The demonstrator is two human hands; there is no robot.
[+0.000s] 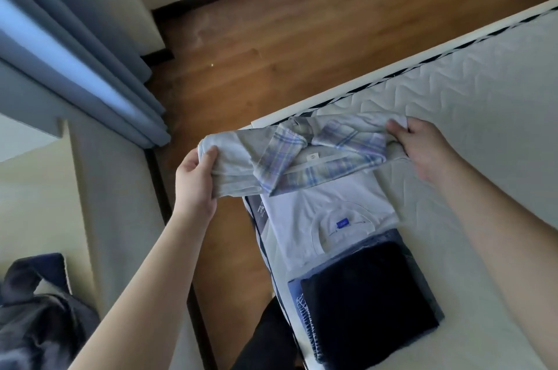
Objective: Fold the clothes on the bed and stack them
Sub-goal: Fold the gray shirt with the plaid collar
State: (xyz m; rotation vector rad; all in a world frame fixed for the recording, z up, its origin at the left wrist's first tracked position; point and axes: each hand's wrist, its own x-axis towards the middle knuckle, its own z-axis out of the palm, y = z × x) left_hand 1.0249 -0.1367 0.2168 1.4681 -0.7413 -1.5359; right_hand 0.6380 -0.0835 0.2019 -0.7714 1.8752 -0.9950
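A folded pale shirt with a plaid collar (305, 155) is held over the corner of the bed (471, 115). My left hand (196, 179) grips its left end, which hangs past the bed's edge. My right hand (422, 146) pinches its right end. Just below it lies a folded white T-shirt (329, 218) with a blue neck label. Nearer to me a folded dark garment (368, 294) sits on folded blue denim (299, 294).
The quilted white mattress stretches to the right of the clothes. A wooden floor (271, 46) lies beyond the bed corner. Grey-blue curtains (75, 46) hang at the left. A dark bag or garment (36, 309) lies at the lower left.
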